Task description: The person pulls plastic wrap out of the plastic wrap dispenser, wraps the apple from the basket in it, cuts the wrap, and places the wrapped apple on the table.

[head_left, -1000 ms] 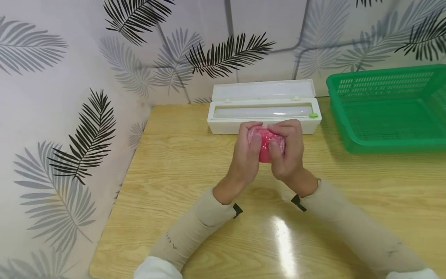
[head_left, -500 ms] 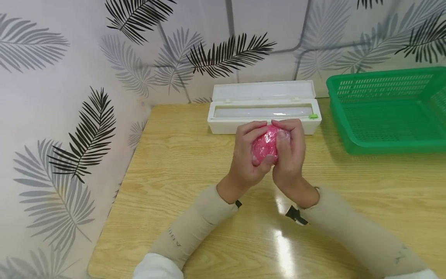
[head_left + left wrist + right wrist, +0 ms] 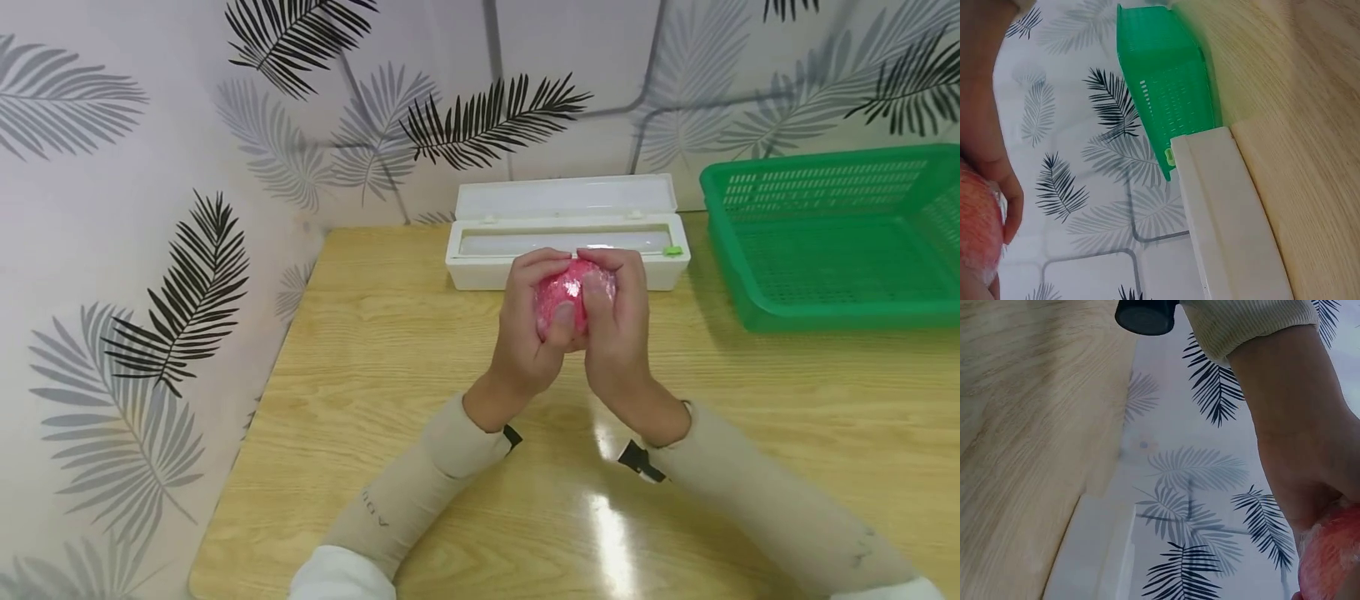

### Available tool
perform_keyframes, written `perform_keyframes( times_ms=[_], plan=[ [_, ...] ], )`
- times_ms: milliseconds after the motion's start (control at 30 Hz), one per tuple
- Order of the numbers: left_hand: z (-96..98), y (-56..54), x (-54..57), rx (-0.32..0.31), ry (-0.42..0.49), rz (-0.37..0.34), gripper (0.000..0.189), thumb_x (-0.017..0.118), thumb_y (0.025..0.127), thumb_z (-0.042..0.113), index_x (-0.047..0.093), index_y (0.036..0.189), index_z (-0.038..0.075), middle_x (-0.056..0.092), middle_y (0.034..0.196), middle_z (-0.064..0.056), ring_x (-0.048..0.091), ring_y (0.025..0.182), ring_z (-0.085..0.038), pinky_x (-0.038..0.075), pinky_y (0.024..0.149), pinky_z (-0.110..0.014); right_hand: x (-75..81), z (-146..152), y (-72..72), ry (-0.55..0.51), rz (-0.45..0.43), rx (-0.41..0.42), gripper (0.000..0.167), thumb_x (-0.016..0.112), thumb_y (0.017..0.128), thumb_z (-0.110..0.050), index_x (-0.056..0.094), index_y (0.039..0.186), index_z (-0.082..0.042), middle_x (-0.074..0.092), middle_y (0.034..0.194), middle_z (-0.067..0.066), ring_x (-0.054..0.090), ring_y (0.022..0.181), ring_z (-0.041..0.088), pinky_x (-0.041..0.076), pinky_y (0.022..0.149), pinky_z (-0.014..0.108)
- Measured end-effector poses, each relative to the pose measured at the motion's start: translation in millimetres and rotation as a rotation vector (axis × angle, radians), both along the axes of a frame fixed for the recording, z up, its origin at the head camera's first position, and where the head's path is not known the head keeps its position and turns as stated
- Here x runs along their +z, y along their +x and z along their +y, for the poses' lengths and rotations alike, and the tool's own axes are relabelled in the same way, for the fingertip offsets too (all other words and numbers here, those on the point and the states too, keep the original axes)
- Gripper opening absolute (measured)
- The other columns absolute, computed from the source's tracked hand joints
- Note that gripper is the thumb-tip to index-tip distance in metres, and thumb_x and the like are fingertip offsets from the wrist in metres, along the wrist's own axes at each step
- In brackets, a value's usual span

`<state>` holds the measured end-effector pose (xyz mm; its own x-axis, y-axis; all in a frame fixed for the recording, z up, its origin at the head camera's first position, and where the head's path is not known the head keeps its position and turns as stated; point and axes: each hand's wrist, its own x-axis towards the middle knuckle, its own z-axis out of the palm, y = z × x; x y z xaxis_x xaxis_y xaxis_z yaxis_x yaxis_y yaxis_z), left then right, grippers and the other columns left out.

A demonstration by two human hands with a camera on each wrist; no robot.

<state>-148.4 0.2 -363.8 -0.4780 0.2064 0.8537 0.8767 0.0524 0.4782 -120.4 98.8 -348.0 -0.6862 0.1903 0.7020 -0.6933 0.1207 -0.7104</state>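
A round pink-red thing in shiny clear plastic wrap [image 3: 572, 287] is held between both hands, above the table; its exact kind cannot be told. My left hand [image 3: 525, 321] curls round its left side, thumb across the front. Round the right side my right hand [image 3: 621, 329] is cupped, its thumb lying on the wrap. In the left wrist view the wrapped thing [image 3: 979, 222] shows at the left edge; in the right wrist view part of it [image 3: 1332, 556] shows at the lower right. Just behind the hands stands a white cling film dispenser [image 3: 480, 273] with its lid up.
A film roll [image 3: 555, 242] lies inside the dispenser, which has a small green slider [image 3: 672, 251] at its right end. To the right is a green plastic basket [image 3: 847, 317]. The wooden table [image 3: 375, 350] meets a leaf-patterned wall [image 3: 300, 167] at back and left.
The hands have turned the pink thing and shifted their thumbs over it. More shiny wrap now covers its front, where smooth pink showed earlier. Dispenser and basket stay put.
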Motion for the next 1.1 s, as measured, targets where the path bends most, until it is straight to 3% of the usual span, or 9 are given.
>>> perform_keyframes(
  times_ms=[100, 233, 333, 533, 767, 867, 933, 1033, 1100],
  plan=[
    [-0.6, 6.3, 5.2, -0.009, 0.002, -0.072, 0.045, 0.036, 0.094, 0.032, 0.04, 0.112, -0.009, 0.045, 0.114, -0.024, 0.051, 0.102, -0.033, 0.052, 0.081, -0.03, -5.9, 2.0, -2.1, 0.038, 0.055, -0.019, 0.038, 0.043, 0.091, -0.023, 0.046, 0.109, 0.011, 0.046, 0.113, 0.017, 0.045, 0.105, 0.028, 0.049, 0.074, 0.024],
    [-1.5, 20.3, 21.8, -0.116, 0.076, -0.25, 0.044, 0.036, 0.096, 0.026, 0.037, 0.115, -0.014, 0.047, 0.109, -0.027, 0.055, 0.091, -0.032, 0.055, 0.07, -0.033, -13.9, 3.4, -6.8, 0.121, 0.25, -0.085, 0.046, 0.045, 0.093, -0.036, 0.05, 0.101, 0.01, 0.047, 0.11, 0.025, 0.045, 0.106, 0.035, 0.046, 0.082, 0.028],
    [-2.1, 28.2, 34.0, -0.19, 0.103, -0.394, 0.04, 0.036, 0.097, 0.02, 0.036, 0.117, -0.014, 0.048, 0.109, -0.028, 0.056, 0.09, -0.028, 0.055, 0.07, -0.035, -15.9, 5.7, -10.2, 0.18, 0.401, -0.16, 0.048, 0.045, 0.093, -0.04, 0.054, 0.095, 0.007, 0.05, 0.105, 0.026, 0.047, 0.104, 0.038, 0.044, 0.09, 0.035],
    [-1.3, 35.1, 39.7, -0.188, 0.079, -0.575, 0.03, 0.031, 0.098, 0.008, 0.036, 0.118, -0.013, 0.05, 0.11, -0.025, 0.054, 0.095, -0.016, 0.052, 0.077, -0.028, -15.4, 7.4, -14.2, 0.216, 0.539, -0.23, 0.041, 0.045, 0.092, -0.032, 0.055, 0.089, 0.008, 0.056, 0.095, 0.023, 0.053, 0.092, 0.038, 0.044, 0.088, 0.034],
    [6.1, 38.5, 35.3, -0.161, 0.116, -0.595, 0.027, 0.031, 0.099, 0.004, 0.037, 0.117, -0.015, 0.053, 0.101, -0.025, 0.055, 0.077, -0.009, 0.051, 0.06, -0.022, -11.4, -1.3, -13.8, 0.108, 0.552, -0.315, 0.039, 0.042, 0.091, -0.026, 0.054, 0.08, 0.009, 0.057, 0.082, 0.022, 0.053, 0.079, 0.038, 0.044, 0.079, 0.029],
    [6.4, 37.6, 33.4, -0.163, 0.102, -0.606, 0.027, 0.033, 0.099, 0.004, 0.036, 0.118, -0.015, 0.053, 0.103, -0.025, 0.056, 0.08, -0.009, 0.052, 0.063, -0.022, -7.3, -3.1, -10.7, 0.088, 0.539, -0.309, 0.039, 0.041, 0.091, -0.025, 0.053, 0.079, 0.01, 0.056, 0.08, 0.023, 0.052, 0.077, 0.039, 0.044, 0.078, 0.028],
    [6.5, 32.6, 26.5, -0.167, 0.079, -0.596, 0.029, 0.035, 0.1, 0.006, 0.036, 0.12, -0.014, 0.053, 0.107, -0.025, 0.056, 0.088, -0.014, 0.053, 0.07, -0.026, -5.5, -3.0, -8.7, 0.083, 0.518, -0.302, 0.038, 0.041, 0.091, -0.023, 0.053, 0.079, 0.011, 0.055, 0.08, 0.023, 0.052, 0.077, 0.039, 0.045, 0.078, 0.028],
    [6.1, 23.7, 13.1, -0.118, 0.019, -0.532, 0.036, 0.037, 0.1, 0.019, 0.037, 0.123, -0.009, 0.05, 0.112, -0.021, 0.055, 0.092, -0.018, 0.053, 0.072, -0.027, -3.0, -1.7, -7.2, 0.086, 0.472, -0.295, 0.036, 0.04, 0.088, -0.021, 0.054, 0.079, 0.012, 0.055, 0.08, 0.024, 0.052, 0.077, 0.04, 0.045, 0.077, 0.03],
    [5.5, 16.9, 3.3, -0.048, -0.023, -0.431, 0.044, 0.036, 0.099, 0.031, 0.038, 0.124, -0.005, 0.047, 0.119, -0.019, 0.054, 0.095, -0.018, 0.053, 0.072, -0.025, -3.0, -0.4, -7.3, 0.083, 0.428, -0.284, 0.034, 0.04, 0.086, -0.018, 0.054, 0.08, 0.012, 0.055, 0.08, 0.025, 0.052, 0.076, 0.039, 0.045, 0.075, 0.03]
  ],
)
